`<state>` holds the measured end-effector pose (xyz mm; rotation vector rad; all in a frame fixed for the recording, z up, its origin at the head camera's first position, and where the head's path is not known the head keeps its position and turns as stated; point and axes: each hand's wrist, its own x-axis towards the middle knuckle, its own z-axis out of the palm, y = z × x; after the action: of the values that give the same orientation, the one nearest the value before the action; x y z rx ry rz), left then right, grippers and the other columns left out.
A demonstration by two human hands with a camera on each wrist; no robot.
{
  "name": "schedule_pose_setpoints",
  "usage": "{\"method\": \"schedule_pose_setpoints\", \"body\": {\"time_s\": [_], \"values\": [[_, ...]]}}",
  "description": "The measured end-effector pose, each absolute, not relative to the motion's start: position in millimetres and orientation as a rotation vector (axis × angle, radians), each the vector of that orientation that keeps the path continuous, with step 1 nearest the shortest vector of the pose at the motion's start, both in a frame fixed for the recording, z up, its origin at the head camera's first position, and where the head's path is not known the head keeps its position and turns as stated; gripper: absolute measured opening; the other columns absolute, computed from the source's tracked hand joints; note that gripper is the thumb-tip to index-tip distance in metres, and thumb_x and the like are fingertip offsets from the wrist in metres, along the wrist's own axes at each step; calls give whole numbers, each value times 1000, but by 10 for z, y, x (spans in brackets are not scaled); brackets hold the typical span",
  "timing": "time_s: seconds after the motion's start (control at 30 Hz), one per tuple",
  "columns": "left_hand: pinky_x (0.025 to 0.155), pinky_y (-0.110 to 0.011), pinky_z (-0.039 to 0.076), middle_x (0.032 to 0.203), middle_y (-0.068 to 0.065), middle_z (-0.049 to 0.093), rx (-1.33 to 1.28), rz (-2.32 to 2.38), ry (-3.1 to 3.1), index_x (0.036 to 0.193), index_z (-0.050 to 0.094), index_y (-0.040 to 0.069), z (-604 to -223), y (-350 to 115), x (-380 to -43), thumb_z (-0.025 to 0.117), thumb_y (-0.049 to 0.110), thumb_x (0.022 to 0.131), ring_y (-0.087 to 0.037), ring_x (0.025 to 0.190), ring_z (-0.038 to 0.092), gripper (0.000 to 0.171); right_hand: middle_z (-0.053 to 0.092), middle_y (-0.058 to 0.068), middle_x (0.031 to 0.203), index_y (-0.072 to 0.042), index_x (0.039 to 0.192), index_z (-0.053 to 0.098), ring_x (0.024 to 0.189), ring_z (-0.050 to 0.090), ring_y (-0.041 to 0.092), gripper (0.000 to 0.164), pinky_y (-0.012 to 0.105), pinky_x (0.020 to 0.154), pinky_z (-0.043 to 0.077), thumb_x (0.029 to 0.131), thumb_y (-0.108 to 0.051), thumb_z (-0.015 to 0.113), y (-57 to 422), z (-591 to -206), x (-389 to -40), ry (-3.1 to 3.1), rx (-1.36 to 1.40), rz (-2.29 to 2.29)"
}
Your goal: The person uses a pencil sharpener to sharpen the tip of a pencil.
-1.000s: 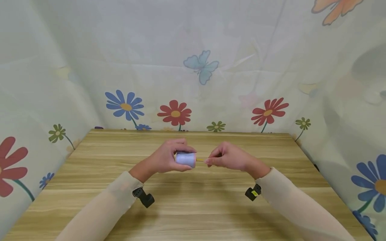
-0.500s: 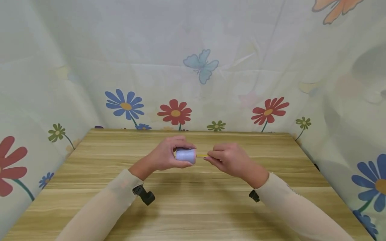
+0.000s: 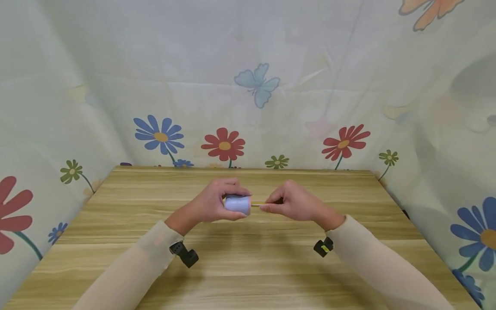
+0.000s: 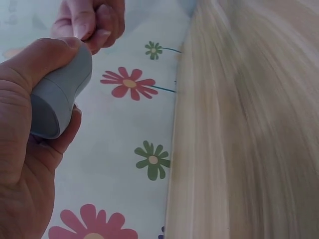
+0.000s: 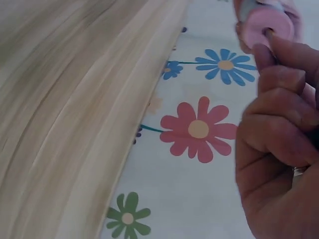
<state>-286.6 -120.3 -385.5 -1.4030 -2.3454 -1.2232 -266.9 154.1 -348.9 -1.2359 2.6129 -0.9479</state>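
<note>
My left hand (image 3: pixel 211 202) grips a pale blue pencil sharpener (image 3: pixel 237 205) on its side, thumb below and fingers above. Its pink end (image 5: pixel 256 25) has a round hole and faces my right hand (image 3: pixel 296 202). Thumb and forefinger of that hand pinch a thin pencil (image 3: pixel 255 205) whose other end sits in the hole. Only a short length of the pencil shows between the fingertips and the sharpener. In the left wrist view the sharpener's grey-looking body (image 4: pixel 62 92) hides the pencil. Both hands are raised over the table.
A wood-grain table (image 3: pixel 248 267) lies under both arms. Behind and beside it hangs a white cloth (image 3: pixel 174 77) printed with flowers and butterflies. Dark wrist cameras are strapped at the left wrist (image 3: pixel 185 254) and right wrist (image 3: pixel 323 247).
My right hand rolled over at the pencil half a second ago and has now rolled back, sitting slightly closer to the sharpener. The left hand dips slightly, keeping its grip on the sharpener.
</note>
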Motion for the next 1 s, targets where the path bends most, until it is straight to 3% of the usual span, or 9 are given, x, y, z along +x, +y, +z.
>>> {"method": "schedule_pose_setpoints", "body": {"time_s": [0.17, 0.3, 0.4, 0.53, 0.7, 0.83, 1.0], "values": [[66, -27, 58, 96, 3, 63, -1408, -1165, -2335, 116, 77, 14, -3911, -1192, -2870, 91, 23, 77, -11, 87, 60, 43, 38, -7, 51, -14, 76, 81, 44, 29, 10, 23, 24, 46, 26, 96, -23, 73, 1558, -3465, -2757, 2394, -899, -1073], [67, -26, 58, 97, 3, 63, -1412, -1154, -2355, 117, 77, 14, -3926, -1195, -2881, 91, 24, 78, -11, 87, 61, 43, 40, -4, 51, -13, 78, 81, 43, 31, 11, 22, 25, 44, 26, 96, -22, 73, 1557, -3481, -2776, 2364, -842, -1077], [66, -29, 58, 98, 2, 63, -1399, -1194, -2379, 118, 77, 13, -3915, -1216, -2900, 90, 22, 78, -12, 86, 61, 43, 50, -6, 56, -18, 80, 80, 46, 37, 6, 19, 22, 46, 32, 96, -25, 73, 1535, -3514, -2742, 2534, -1023, -965], [65, -30, 57, 100, 2, 65, -1341, -1255, -2404, 119, 76, 14, -3900, -1263, -2942, 90, 20, 79, -14, 83, 60, 43, 63, -9, 67, -18, 85, 78, 55, 48, 1, 16, 18, 54, 44, 96, -29, 74, 1492, -3600, -2671, 2949, -1476, -617], [65, -30, 56, 103, 1, 67, -1296, -1346, -2407, 120, 76, 15, -3879, -1293, -2952, 89, 22, 80, -17, 82, 61, 43, 61, -5, 69, -13, 85, 74, 55, 53, 4, 24, 19, 53, 46, 98, -33, 71, 1468, -3708, -2635, 3262, -1851, -310], [65, -30, 57, 100, 0, 66, -1302, -1387, -2390, 119, 76, 15, -3853, -1285, -2912, 90, 24, 79, -19, 83, 62, 43, 52, -7, 62, -16, 76, 69, 51, 45, 2, 32, 17, 49, 37, 101, -35, 65, 1467, -3718, -2632, 3246, -1906, -385], [64, -29, 57, 97, 1, 65, -1316, -1348, -2373, 116, 78, 13, -3826, -1276, -2861, 91, 22, 77, -17, 83, 61, 42, 40, -13, 57, -20, 64, 60, 49, 33, -3, 35, 15, 49, 26, 97, -26, 72, 1447, -3601, -2611, 3023, -1688, -661]]}}
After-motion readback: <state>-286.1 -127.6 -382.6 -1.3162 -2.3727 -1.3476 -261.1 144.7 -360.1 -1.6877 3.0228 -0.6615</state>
